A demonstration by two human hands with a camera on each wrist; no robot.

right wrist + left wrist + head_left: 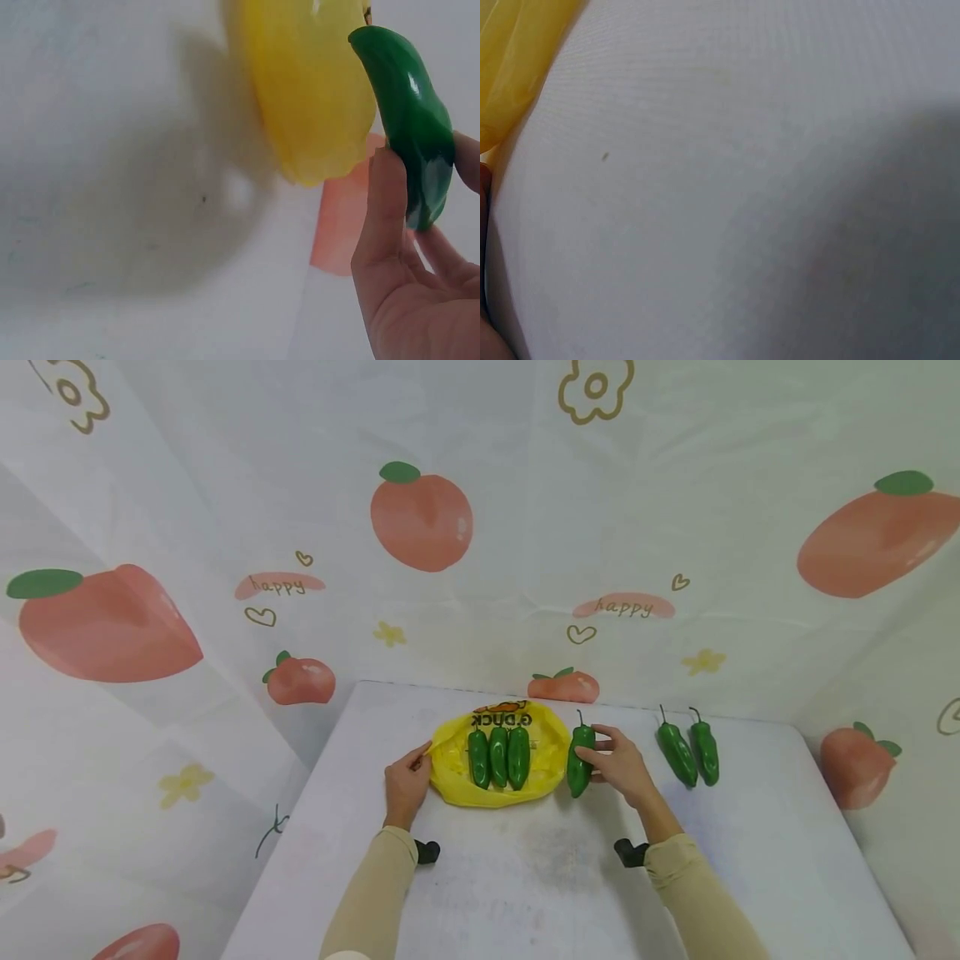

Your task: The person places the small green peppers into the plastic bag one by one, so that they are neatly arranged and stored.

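Observation:
A yellow plastic bag with dark lettering lies on the table, its mouth spread round. Three green peppers lie side by side within its outline. My left hand pinches the bag's left edge between thumb and fingers; in the left wrist view only a sliver of that hand shows beside the yellow plastic. My right hand grips another green pepper at the bag's right rim, stem pointing away from me. In the right wrist view, thumb and fingers hold this pepper from both sides.
Two more green peppers lie together on the white table, right of my right hand. A white cloth printed with fruit hangs behind the table's far edge and along its sides.

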